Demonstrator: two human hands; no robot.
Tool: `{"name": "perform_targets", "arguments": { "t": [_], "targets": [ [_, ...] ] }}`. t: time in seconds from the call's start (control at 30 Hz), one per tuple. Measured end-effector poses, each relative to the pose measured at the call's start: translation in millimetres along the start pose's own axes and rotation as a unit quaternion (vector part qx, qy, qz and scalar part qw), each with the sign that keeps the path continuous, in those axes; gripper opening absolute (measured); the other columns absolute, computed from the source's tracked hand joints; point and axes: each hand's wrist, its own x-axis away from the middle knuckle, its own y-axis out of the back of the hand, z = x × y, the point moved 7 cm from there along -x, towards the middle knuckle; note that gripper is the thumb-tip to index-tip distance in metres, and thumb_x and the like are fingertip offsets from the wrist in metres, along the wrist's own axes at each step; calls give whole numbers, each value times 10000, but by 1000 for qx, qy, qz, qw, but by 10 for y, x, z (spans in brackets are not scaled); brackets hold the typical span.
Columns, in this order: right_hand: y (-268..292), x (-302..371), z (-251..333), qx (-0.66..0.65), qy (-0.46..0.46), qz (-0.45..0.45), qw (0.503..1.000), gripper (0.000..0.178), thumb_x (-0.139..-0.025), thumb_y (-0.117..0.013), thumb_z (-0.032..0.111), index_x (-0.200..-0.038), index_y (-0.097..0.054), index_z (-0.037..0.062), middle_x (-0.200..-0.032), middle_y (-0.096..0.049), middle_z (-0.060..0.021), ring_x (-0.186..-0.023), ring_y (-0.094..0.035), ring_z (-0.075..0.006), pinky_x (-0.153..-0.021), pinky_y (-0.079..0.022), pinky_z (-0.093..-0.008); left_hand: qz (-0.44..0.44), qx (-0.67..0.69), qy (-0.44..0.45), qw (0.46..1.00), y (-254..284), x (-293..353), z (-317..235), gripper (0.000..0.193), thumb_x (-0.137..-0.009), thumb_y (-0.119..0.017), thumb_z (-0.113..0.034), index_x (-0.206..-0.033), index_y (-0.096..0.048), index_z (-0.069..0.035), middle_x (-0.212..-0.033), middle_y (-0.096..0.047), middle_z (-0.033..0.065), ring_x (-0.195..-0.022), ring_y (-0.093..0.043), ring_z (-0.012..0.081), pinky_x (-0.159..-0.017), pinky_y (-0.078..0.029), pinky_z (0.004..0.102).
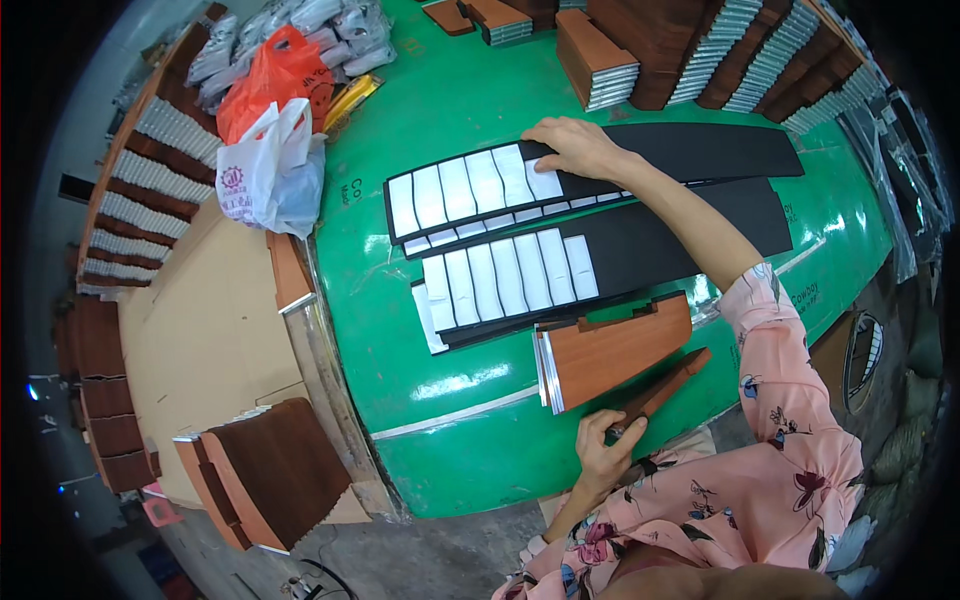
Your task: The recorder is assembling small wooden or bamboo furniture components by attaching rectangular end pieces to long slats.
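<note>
My left hand (605,447), near the table's front edge, is closed around a narrow brown wood-look piece (655,395). My right hand (575,148) reaches across to the far black panel (700,150). Its thumb and fingers are closed on a white strip (543,182) at the end of a row of white strips (455,192) on that panel. Closer to me, a second black panel (690,225) bears a similar row of white strips (510,275). Between this panel and my left hand lies a stack of brown notched pieces (620,345) with silvery edges.
Brown stacks (600,60) line the green table's (460,390) far edge. At the back left are an orange plastic bag (275,85), a white bag (265,170) and clear-wrapped packets (345,30). More brown pieces (275,465) stand on the cardboard (220,330) at left.
</note>
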Motion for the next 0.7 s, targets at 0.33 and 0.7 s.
{"name": "perform_targets", "arguments": {
  "t": [0.33,0.7],
  "targets": [
    [59,-29,244,95,133,-138,977,93,-707,-643,52,-777,-611,1,-773,-593,-118,-787,-600,-275,-675,-500,-384,-2,8,-3,1000,32,2,-2,414,-610,-718,15,-973,-685,-181,-963,-538,91,-822,-539,273,-663,-451,337],
    [41,91,262,80,133,-274,949,70,-654,-557,-58,-685,-570,3,-717,-588,-128,-690,-597,-282,-576,-490,-388,8,17,8,1000,7,31,39,413,-620,-715,20,-983,-679,-175,-963,-544,95,-839,-546,277,-674,-455,344]
  ]
}}
